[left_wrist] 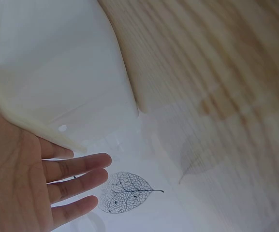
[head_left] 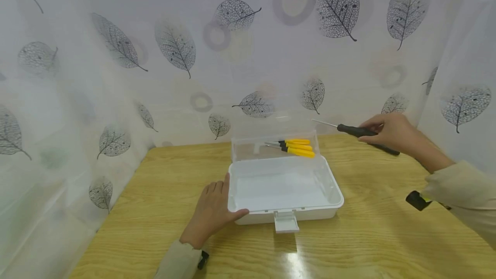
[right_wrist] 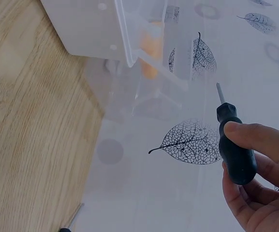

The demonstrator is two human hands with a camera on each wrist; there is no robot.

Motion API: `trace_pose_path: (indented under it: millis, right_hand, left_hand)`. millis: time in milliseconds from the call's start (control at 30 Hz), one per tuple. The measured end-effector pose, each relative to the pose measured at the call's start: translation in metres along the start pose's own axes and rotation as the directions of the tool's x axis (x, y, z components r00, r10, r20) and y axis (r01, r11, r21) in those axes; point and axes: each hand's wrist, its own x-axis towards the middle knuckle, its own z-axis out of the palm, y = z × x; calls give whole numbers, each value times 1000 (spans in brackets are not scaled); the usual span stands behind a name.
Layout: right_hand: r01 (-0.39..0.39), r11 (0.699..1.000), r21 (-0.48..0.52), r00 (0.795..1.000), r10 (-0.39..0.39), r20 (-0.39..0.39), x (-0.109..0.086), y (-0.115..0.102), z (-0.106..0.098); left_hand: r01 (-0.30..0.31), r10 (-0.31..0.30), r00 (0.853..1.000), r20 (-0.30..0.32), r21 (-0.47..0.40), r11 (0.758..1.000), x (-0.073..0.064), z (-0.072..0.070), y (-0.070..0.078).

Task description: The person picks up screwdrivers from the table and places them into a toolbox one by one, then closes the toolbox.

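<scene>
Wood-grain table (head_left: 166, 184); open white latch box (head_left: 317, 215) on it. Left hand (head_left: 213, 208) straight-fingered along its left side, thumb over front corner. Right hand (head_left: 394, 132) pinches black-handled screwdriver (head_left: 350, 130), raised right of box; light pinch could let it twist, drop.

My right grip (head_left: 393, 131) holds a black-handled screwdriver (head_left: 353, 131) raised, its metal shaft pointing left. My left grip (head_left: 212, 209) touches a white box (head_left: 315, 215), open on the desk (head_left: 166, 184), clear lid (head_left: 246, 153) back, latch (head_left: 286, 224) lowered.
</scene>
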Motion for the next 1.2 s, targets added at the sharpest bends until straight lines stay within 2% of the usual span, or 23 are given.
trace_pose_path:
  millis: [200, 433, 1200]
  right_hand:
    - [29, 999, 21, 999, -29, -18, 2, -7, 6]
    - [33, 995, 94, 999, -34, 12, 6, -17, 14]
    - [83, 983, 162, 992, -97, 83, 16, -49, 41]
  left_hand:
    - [4, -3, 1000, 13, -2, 1000, 0, -2, 1]
    - [9, -8, 1000, 20, -10, 1000, 0, -3, 2]
    - [11, -11, 1000, 15, -14, 1000, -1, -1, 2]
